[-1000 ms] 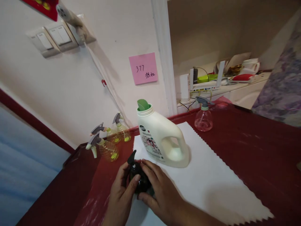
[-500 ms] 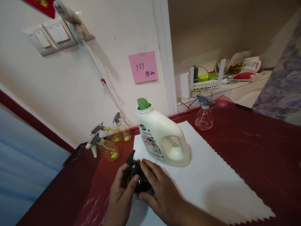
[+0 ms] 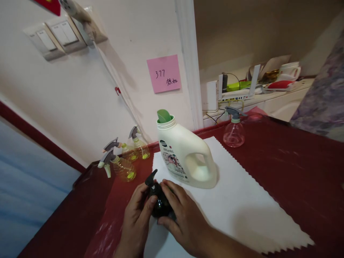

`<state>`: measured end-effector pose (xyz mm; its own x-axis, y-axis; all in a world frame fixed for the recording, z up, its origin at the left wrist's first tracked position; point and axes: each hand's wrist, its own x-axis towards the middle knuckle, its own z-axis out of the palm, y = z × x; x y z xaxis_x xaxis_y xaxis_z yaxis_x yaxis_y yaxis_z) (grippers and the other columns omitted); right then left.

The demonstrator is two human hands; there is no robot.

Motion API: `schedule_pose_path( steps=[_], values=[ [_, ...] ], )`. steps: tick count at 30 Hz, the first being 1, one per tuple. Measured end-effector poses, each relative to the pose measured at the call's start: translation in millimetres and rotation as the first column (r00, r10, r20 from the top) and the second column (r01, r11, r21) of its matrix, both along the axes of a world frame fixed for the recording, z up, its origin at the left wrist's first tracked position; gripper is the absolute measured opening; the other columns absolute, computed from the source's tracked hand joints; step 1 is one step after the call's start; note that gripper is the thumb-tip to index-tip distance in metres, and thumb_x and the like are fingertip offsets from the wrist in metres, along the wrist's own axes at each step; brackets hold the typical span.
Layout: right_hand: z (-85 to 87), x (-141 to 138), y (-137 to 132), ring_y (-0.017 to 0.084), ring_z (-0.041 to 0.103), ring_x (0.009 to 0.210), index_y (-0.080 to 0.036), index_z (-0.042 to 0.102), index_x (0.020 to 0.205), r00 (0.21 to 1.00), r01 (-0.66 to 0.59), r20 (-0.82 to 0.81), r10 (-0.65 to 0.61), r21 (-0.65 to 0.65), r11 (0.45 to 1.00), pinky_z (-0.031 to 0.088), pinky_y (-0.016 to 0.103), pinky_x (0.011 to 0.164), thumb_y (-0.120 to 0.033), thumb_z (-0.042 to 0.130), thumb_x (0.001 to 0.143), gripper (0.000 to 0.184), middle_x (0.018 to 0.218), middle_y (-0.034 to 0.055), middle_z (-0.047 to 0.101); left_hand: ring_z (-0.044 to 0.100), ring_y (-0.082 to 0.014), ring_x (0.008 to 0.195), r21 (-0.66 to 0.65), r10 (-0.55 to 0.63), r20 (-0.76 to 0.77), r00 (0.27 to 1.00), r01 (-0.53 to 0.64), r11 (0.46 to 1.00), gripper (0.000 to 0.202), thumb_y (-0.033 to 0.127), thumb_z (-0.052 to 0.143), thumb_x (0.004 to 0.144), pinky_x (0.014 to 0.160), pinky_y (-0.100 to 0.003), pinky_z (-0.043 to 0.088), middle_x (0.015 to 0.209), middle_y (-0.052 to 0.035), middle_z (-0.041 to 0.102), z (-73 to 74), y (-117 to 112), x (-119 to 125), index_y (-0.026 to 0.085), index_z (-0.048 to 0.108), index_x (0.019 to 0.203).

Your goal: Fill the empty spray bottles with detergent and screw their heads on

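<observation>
Two hands were on one bottle. The left hand (image 3: pixel 135 222) and right hand (image 3: pixel 185 226) both held a small black spray bottle (image 3: pixel 161 205), with the fingers of both closed around its body and clamped on it from either side. Its base was hidden behind the hands, so I can't tell if it touched anything. It was over the left edge of a white zigzag-edged sheet (image 3: pixel 249 211), just near of a cream detergent jug (image 3: pixel 188 161).

Status: a black trigger head (image 3: pixel 151 179) sat on top of the bottle, tilted left in the grip. Can't tell how tight it was, or whether the bottle held liquid.

Other items on the red-covered bench (image 3: pixel 301 179): two yellow-tinted spray bottles (image 3: pixel 124 170) (image 3: pixel 139 149) at far left, standing close together with grey triggers fitted, and a clear spray bottle (image 3: pixel 233 133) at far right, also with its trigger on. The jug stood upright on the sheet, a green spout (image 3: pixel 163 115) showing in its neck. No other item was in either hand. Nothing further shown on the bottle's state.
</observation>
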<state>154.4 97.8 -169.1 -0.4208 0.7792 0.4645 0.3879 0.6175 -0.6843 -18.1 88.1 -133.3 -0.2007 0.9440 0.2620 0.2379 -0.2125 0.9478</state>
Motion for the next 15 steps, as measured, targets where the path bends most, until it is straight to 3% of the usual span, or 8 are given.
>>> schedule_pose_path(
  steps=[4, 7, 10, 15],
  values=[
    [-1.6, -0.2, 0.2, 0.035, 0.043, 0.144, -0.014, 0.036, 0.155, 1.000, 0.007, -0.008, -0.007, 0.010, 1.000, 0.042, 0.055, 0.117, -0.022, 0.081, 0.082, 0.087, 0.158, 0.0207, 0.042, 0.065, -0.0232, 0.118, -0.077, 0.036, 0.085, 0.996, -0.030, 0.997, 0.041, 0.050, 0.077, 0.084, 0.097, -0.028, 0.053, 0.125, -0.0026, 0.072, -2.0, -4.3, 1.2, 0.032, 0.071, 0.120],
    [0.8, 0.6, 0.5, 0.035, 0.043, 0.144, -0.014, 0.037, 0.156, 1.000, 0.000, -0.003, 0.000, -0.005, 1.000, 0.042, 0.054, 0.117, -0.022, 0.080, 0.082, 0.086, 0.158, 0.0203, 0.041, 0.062, -0.0228, 0.123, -0.075, -0.015, 0.157, 0.988, 0.027, 0.997, 0.043, 0.045, 0.076, 0.086, 0.099, -0.028, 0.051, 0.130, -0.0031, 0.070, 0.0, -5.1, 4.2, 0.032, 0.065, 0.126],
    [4.3, 2.3, 0.8, 0.034, 0.042, 0.144, -0.015, 0.037, 0.156, 1.000, -0.019, 0.005, 0.019, -0.032, 0.999, 0.041, 0.053, 0.118, -0.021, 0.080, 0.082, 0.085, 0.159, 0.0197, 0.041, 0.064, -0.0222, 0.117, -0.020, -0.073, 0.179, 0.981, 0.077, 0.997, 0.043, 0.038, 0.083, 0.081, 0.098, -0.028, 0.052, 0.123, -0.0030, 0.071, 3.7, -2.2, 8.4, 0.030, 0.066, 0.119],
    [4.3, 3.0, 0.6, 0.033, 0.040, 0.146, -0.015, 0.036, 0.156, 1.000, -0.028, -0.002, 0.028, -0.055, 0.998, 0.038, 0.053, 0.120, -0.022, 0.078, 0.083, 0.085, 0.159, 0.0192, 0.040, 0.068, -0.0209, 0.104, 0.008, -0.036, 0.129, 0.991, 0.035, 0.999, 0.031, 0.034, 0.085, 0.080, 0.094, -0.029, 0.052, 0.104, -0.0015, 0.074, 5.3, 4.2, 10.6, 0.026, 0.069, 0.105]
  ],
)
